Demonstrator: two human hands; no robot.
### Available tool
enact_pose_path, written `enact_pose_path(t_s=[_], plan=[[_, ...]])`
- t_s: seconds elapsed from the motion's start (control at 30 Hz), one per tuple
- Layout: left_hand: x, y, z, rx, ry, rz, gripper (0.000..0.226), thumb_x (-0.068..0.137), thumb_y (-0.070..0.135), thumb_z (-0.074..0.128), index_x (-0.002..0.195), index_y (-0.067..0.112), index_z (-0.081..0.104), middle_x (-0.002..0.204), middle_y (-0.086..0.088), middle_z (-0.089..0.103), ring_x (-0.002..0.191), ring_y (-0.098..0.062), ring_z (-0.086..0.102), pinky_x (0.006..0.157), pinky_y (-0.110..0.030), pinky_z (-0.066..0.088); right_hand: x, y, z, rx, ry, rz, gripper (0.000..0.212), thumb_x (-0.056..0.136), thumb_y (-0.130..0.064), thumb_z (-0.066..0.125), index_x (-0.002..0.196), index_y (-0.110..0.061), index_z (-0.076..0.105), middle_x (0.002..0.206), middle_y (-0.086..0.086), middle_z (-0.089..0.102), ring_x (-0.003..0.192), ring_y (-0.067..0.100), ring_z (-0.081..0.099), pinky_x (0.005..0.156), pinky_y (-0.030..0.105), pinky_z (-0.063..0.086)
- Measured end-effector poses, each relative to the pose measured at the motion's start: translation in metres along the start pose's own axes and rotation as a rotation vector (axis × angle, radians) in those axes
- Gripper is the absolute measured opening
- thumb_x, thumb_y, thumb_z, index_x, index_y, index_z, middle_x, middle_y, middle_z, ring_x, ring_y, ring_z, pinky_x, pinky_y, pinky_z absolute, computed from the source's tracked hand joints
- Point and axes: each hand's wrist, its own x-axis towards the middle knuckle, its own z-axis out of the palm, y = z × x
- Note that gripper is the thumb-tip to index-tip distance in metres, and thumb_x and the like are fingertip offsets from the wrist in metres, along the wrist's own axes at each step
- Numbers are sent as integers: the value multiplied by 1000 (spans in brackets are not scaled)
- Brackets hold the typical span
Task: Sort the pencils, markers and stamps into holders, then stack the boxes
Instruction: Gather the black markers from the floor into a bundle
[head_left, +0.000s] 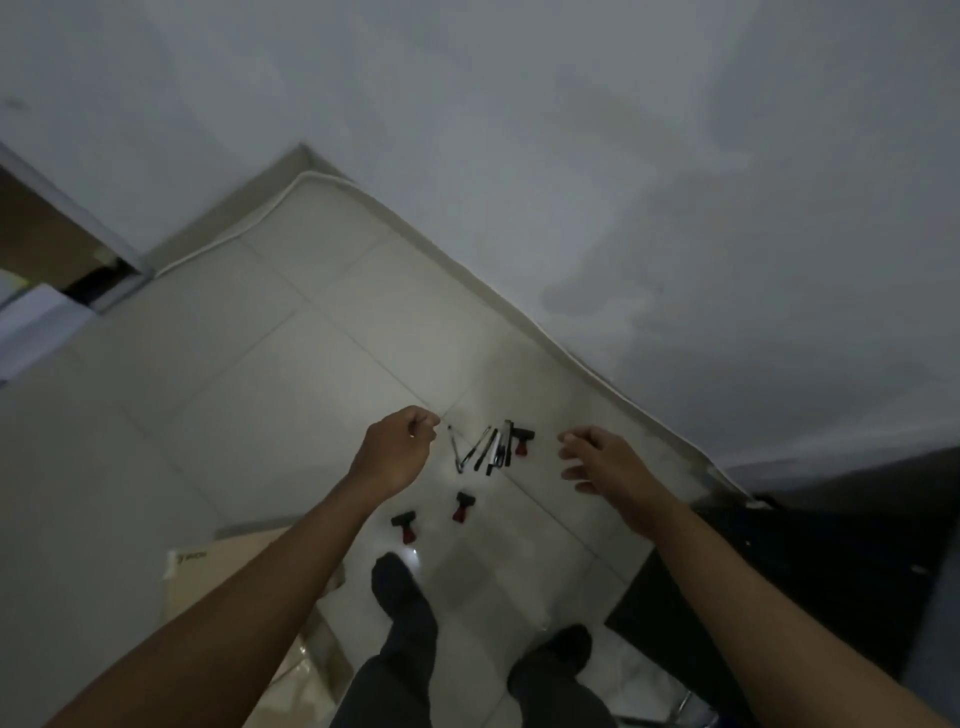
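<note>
Both bare arms stretch forward and down from the body, roughly parallel, elbows nearly straight. The left hand is curled into a loose fist, back of the hand up, fingers tucked under with thumb and forefinger pinched close together at the tip; whether anything sits in that pinch is too small to tell. The right hand is spread and relaxed, palm turned down and inward, fingers slightly bent and apart, gripping nothing. The two hands are level with each other, well apart. Below them the legs stand in dark trousers and dark socks, the left foot ahead of the right.
</note>
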Motion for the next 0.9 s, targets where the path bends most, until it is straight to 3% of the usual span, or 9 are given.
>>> enact_pose_path(t_s=[0.27, 0.37, 0.47, 0.53, 0.6, 0.7, 0.77, 0.83, 0.9], plan=[[40, -90, 10, -82, -78, -199, 25, 100, 23, 45, 110, 24, 68, 104, 7, 67, 99, -14, 61, 84, -21, 41, 72, 15, 70, -75, -70, 135, 24, 102, -29, 48, 115, -14, 62, 105, 5, 66, 84, 19, 63, 74, 30, 49], [55, -115, 35, -156, -77, -260, 24, 100, 22, 43, 106, 26, 66, 103, 4, 70, 94, -16, 64, 73, -16, 44, 103, 42, 76, -95, -97, 144, 25, 103, -31, 47, 115, -15, 61, 107, 6, 66, 86, 20, 64, 79, 32, 50], [67, -143, 72, -168, -112, -327, 20, 99, 24, 46, 105, 26, 65, 99, 6, 69, 88, -12, 64, 62, -10, 45, 140, 82, 80, -85, -114, 179, 25, 103, -30, 47, 115, -15, 62, 109, 6, 66, 93, 24, 66, 81, 33, 52], [79, -168, 108, -194, -149, -398, 17, 96, 28, 51, 100, 28, 67, 96, 8, 71, 93, -15, 67, 80, -22, 53, 168, 111, 86, -68, -118, 222, 24, 103, -29, 48, 115, -14, 63, 108, 6, 66, 92, 23, 65, 78, 31, 52], [97, -193, 148, -208, -171, -445, 16, 95, 28, 52, 95, 32, 67, 99, 6, 73, 96, -16, 68, 94, -33, 52, 202, 143, 92, -52, -133, 253, 23, 102, -27, 49, 115, -14, 63, 108, 6, 67, 88, 21, 64, 75, 30, 51], [123, -220, 204, -245, -213, -472, 19, 99, 17, 50, 107, 18, 68, 108, -3, 70, 93, -14, 64, 86, -25, 51, 246, 185, 100, -23, -140, 277, 21, 102, -27, 50, 113, -15, 63, 105, 5, 67, 83, 18, 63, 71, 27, 50], [142, -234, 239, -257, -251, -463, 19, 98, 21, 54, 105, 13, 69, 106, -11, 70, 93, -18, 65, 86, -32, 55, 279, 215, 105, -12, -130, 267, 19, 101, -29, 51, 111, -18, 63, 104, 3, 68, 83, 17, 63, 71, 26, 50], [164, -252, 273, -187, -269, -410, 15, 94, 30, 56, 94, 20, 67, 103, -8, 70, 96, -24, 66, 92, -42, 54, 311, 242, 111, -42, -124, 250, 20, 101, -31, 51, 111, -19, 63, 104, 2, 68, 84, 16, 62, 71, 25, 50], [192, -270, 302, -99, -256, -362, 14, 97, 28, 51, 96, 22, 64, 100, 0, 68, 91, -18, 64, 82, -27, 52, 349, 271, 119, -123, -123, 212, 21, 101, -33, 49, 108, -20, 63, 103, 1, 68, 82, 14, 61, 68, 24, 49]])
